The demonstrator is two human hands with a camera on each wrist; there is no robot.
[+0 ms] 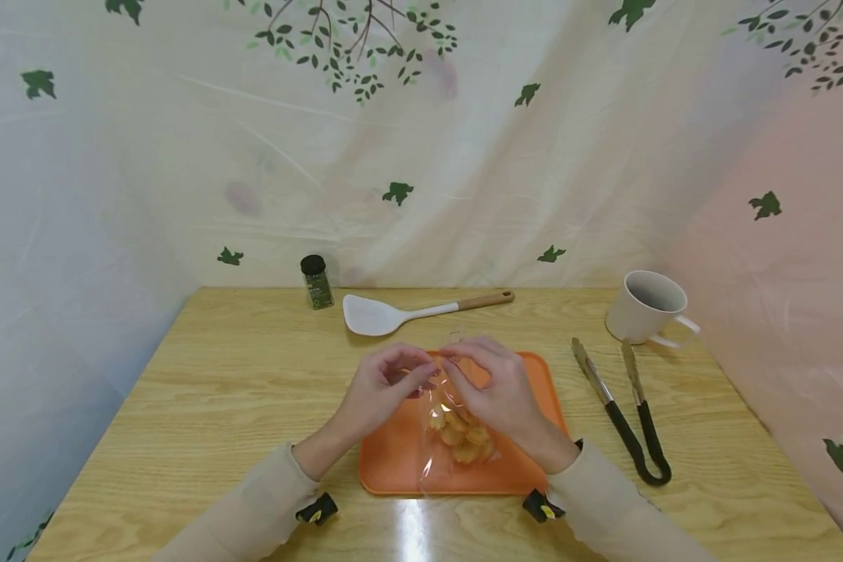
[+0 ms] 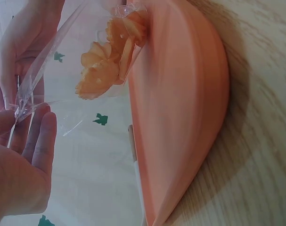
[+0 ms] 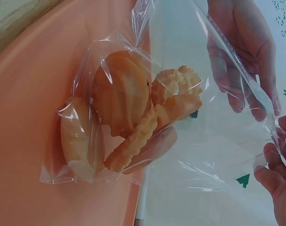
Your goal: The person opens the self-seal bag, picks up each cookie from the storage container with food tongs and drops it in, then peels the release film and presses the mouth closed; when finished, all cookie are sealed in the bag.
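Observation:
A clear plastic bag (image 3: pixel 119 113) with several yellow crinkled chips (image 1: pixel 464 437) in its lower part hangs over the orange tray (image 1: pixel 393 460). My left hand (image 1: pixel 386 386) pinches the bag's top edge between thumb and fingers. Close beside it, my right hand (image 1: pixel 495 386) pinches the same edge. In the left wrist view, the left hand (image 2: pixel 25 165) grips the gathered plastic, and the right hand (image 2: pixel 27 47) is behind it. The right wrist view shows the chips near the tray's surface; whether the bag's bottom touches the tray I cannot tell.
Behind the tray lies a white spatula (image 1: pixel 375 316) with a wooden handle, beside a small black-capped spice jar (image 1: pixel 317 282). Black-handled tongs (image 1: pixel 628 425) lie spread at the right, next to a white mug (image 1: pixel 642 308). A printed cloth (image 1: pixel 393 234) hangs behind the wooden table (image 1: pixel 218 406).

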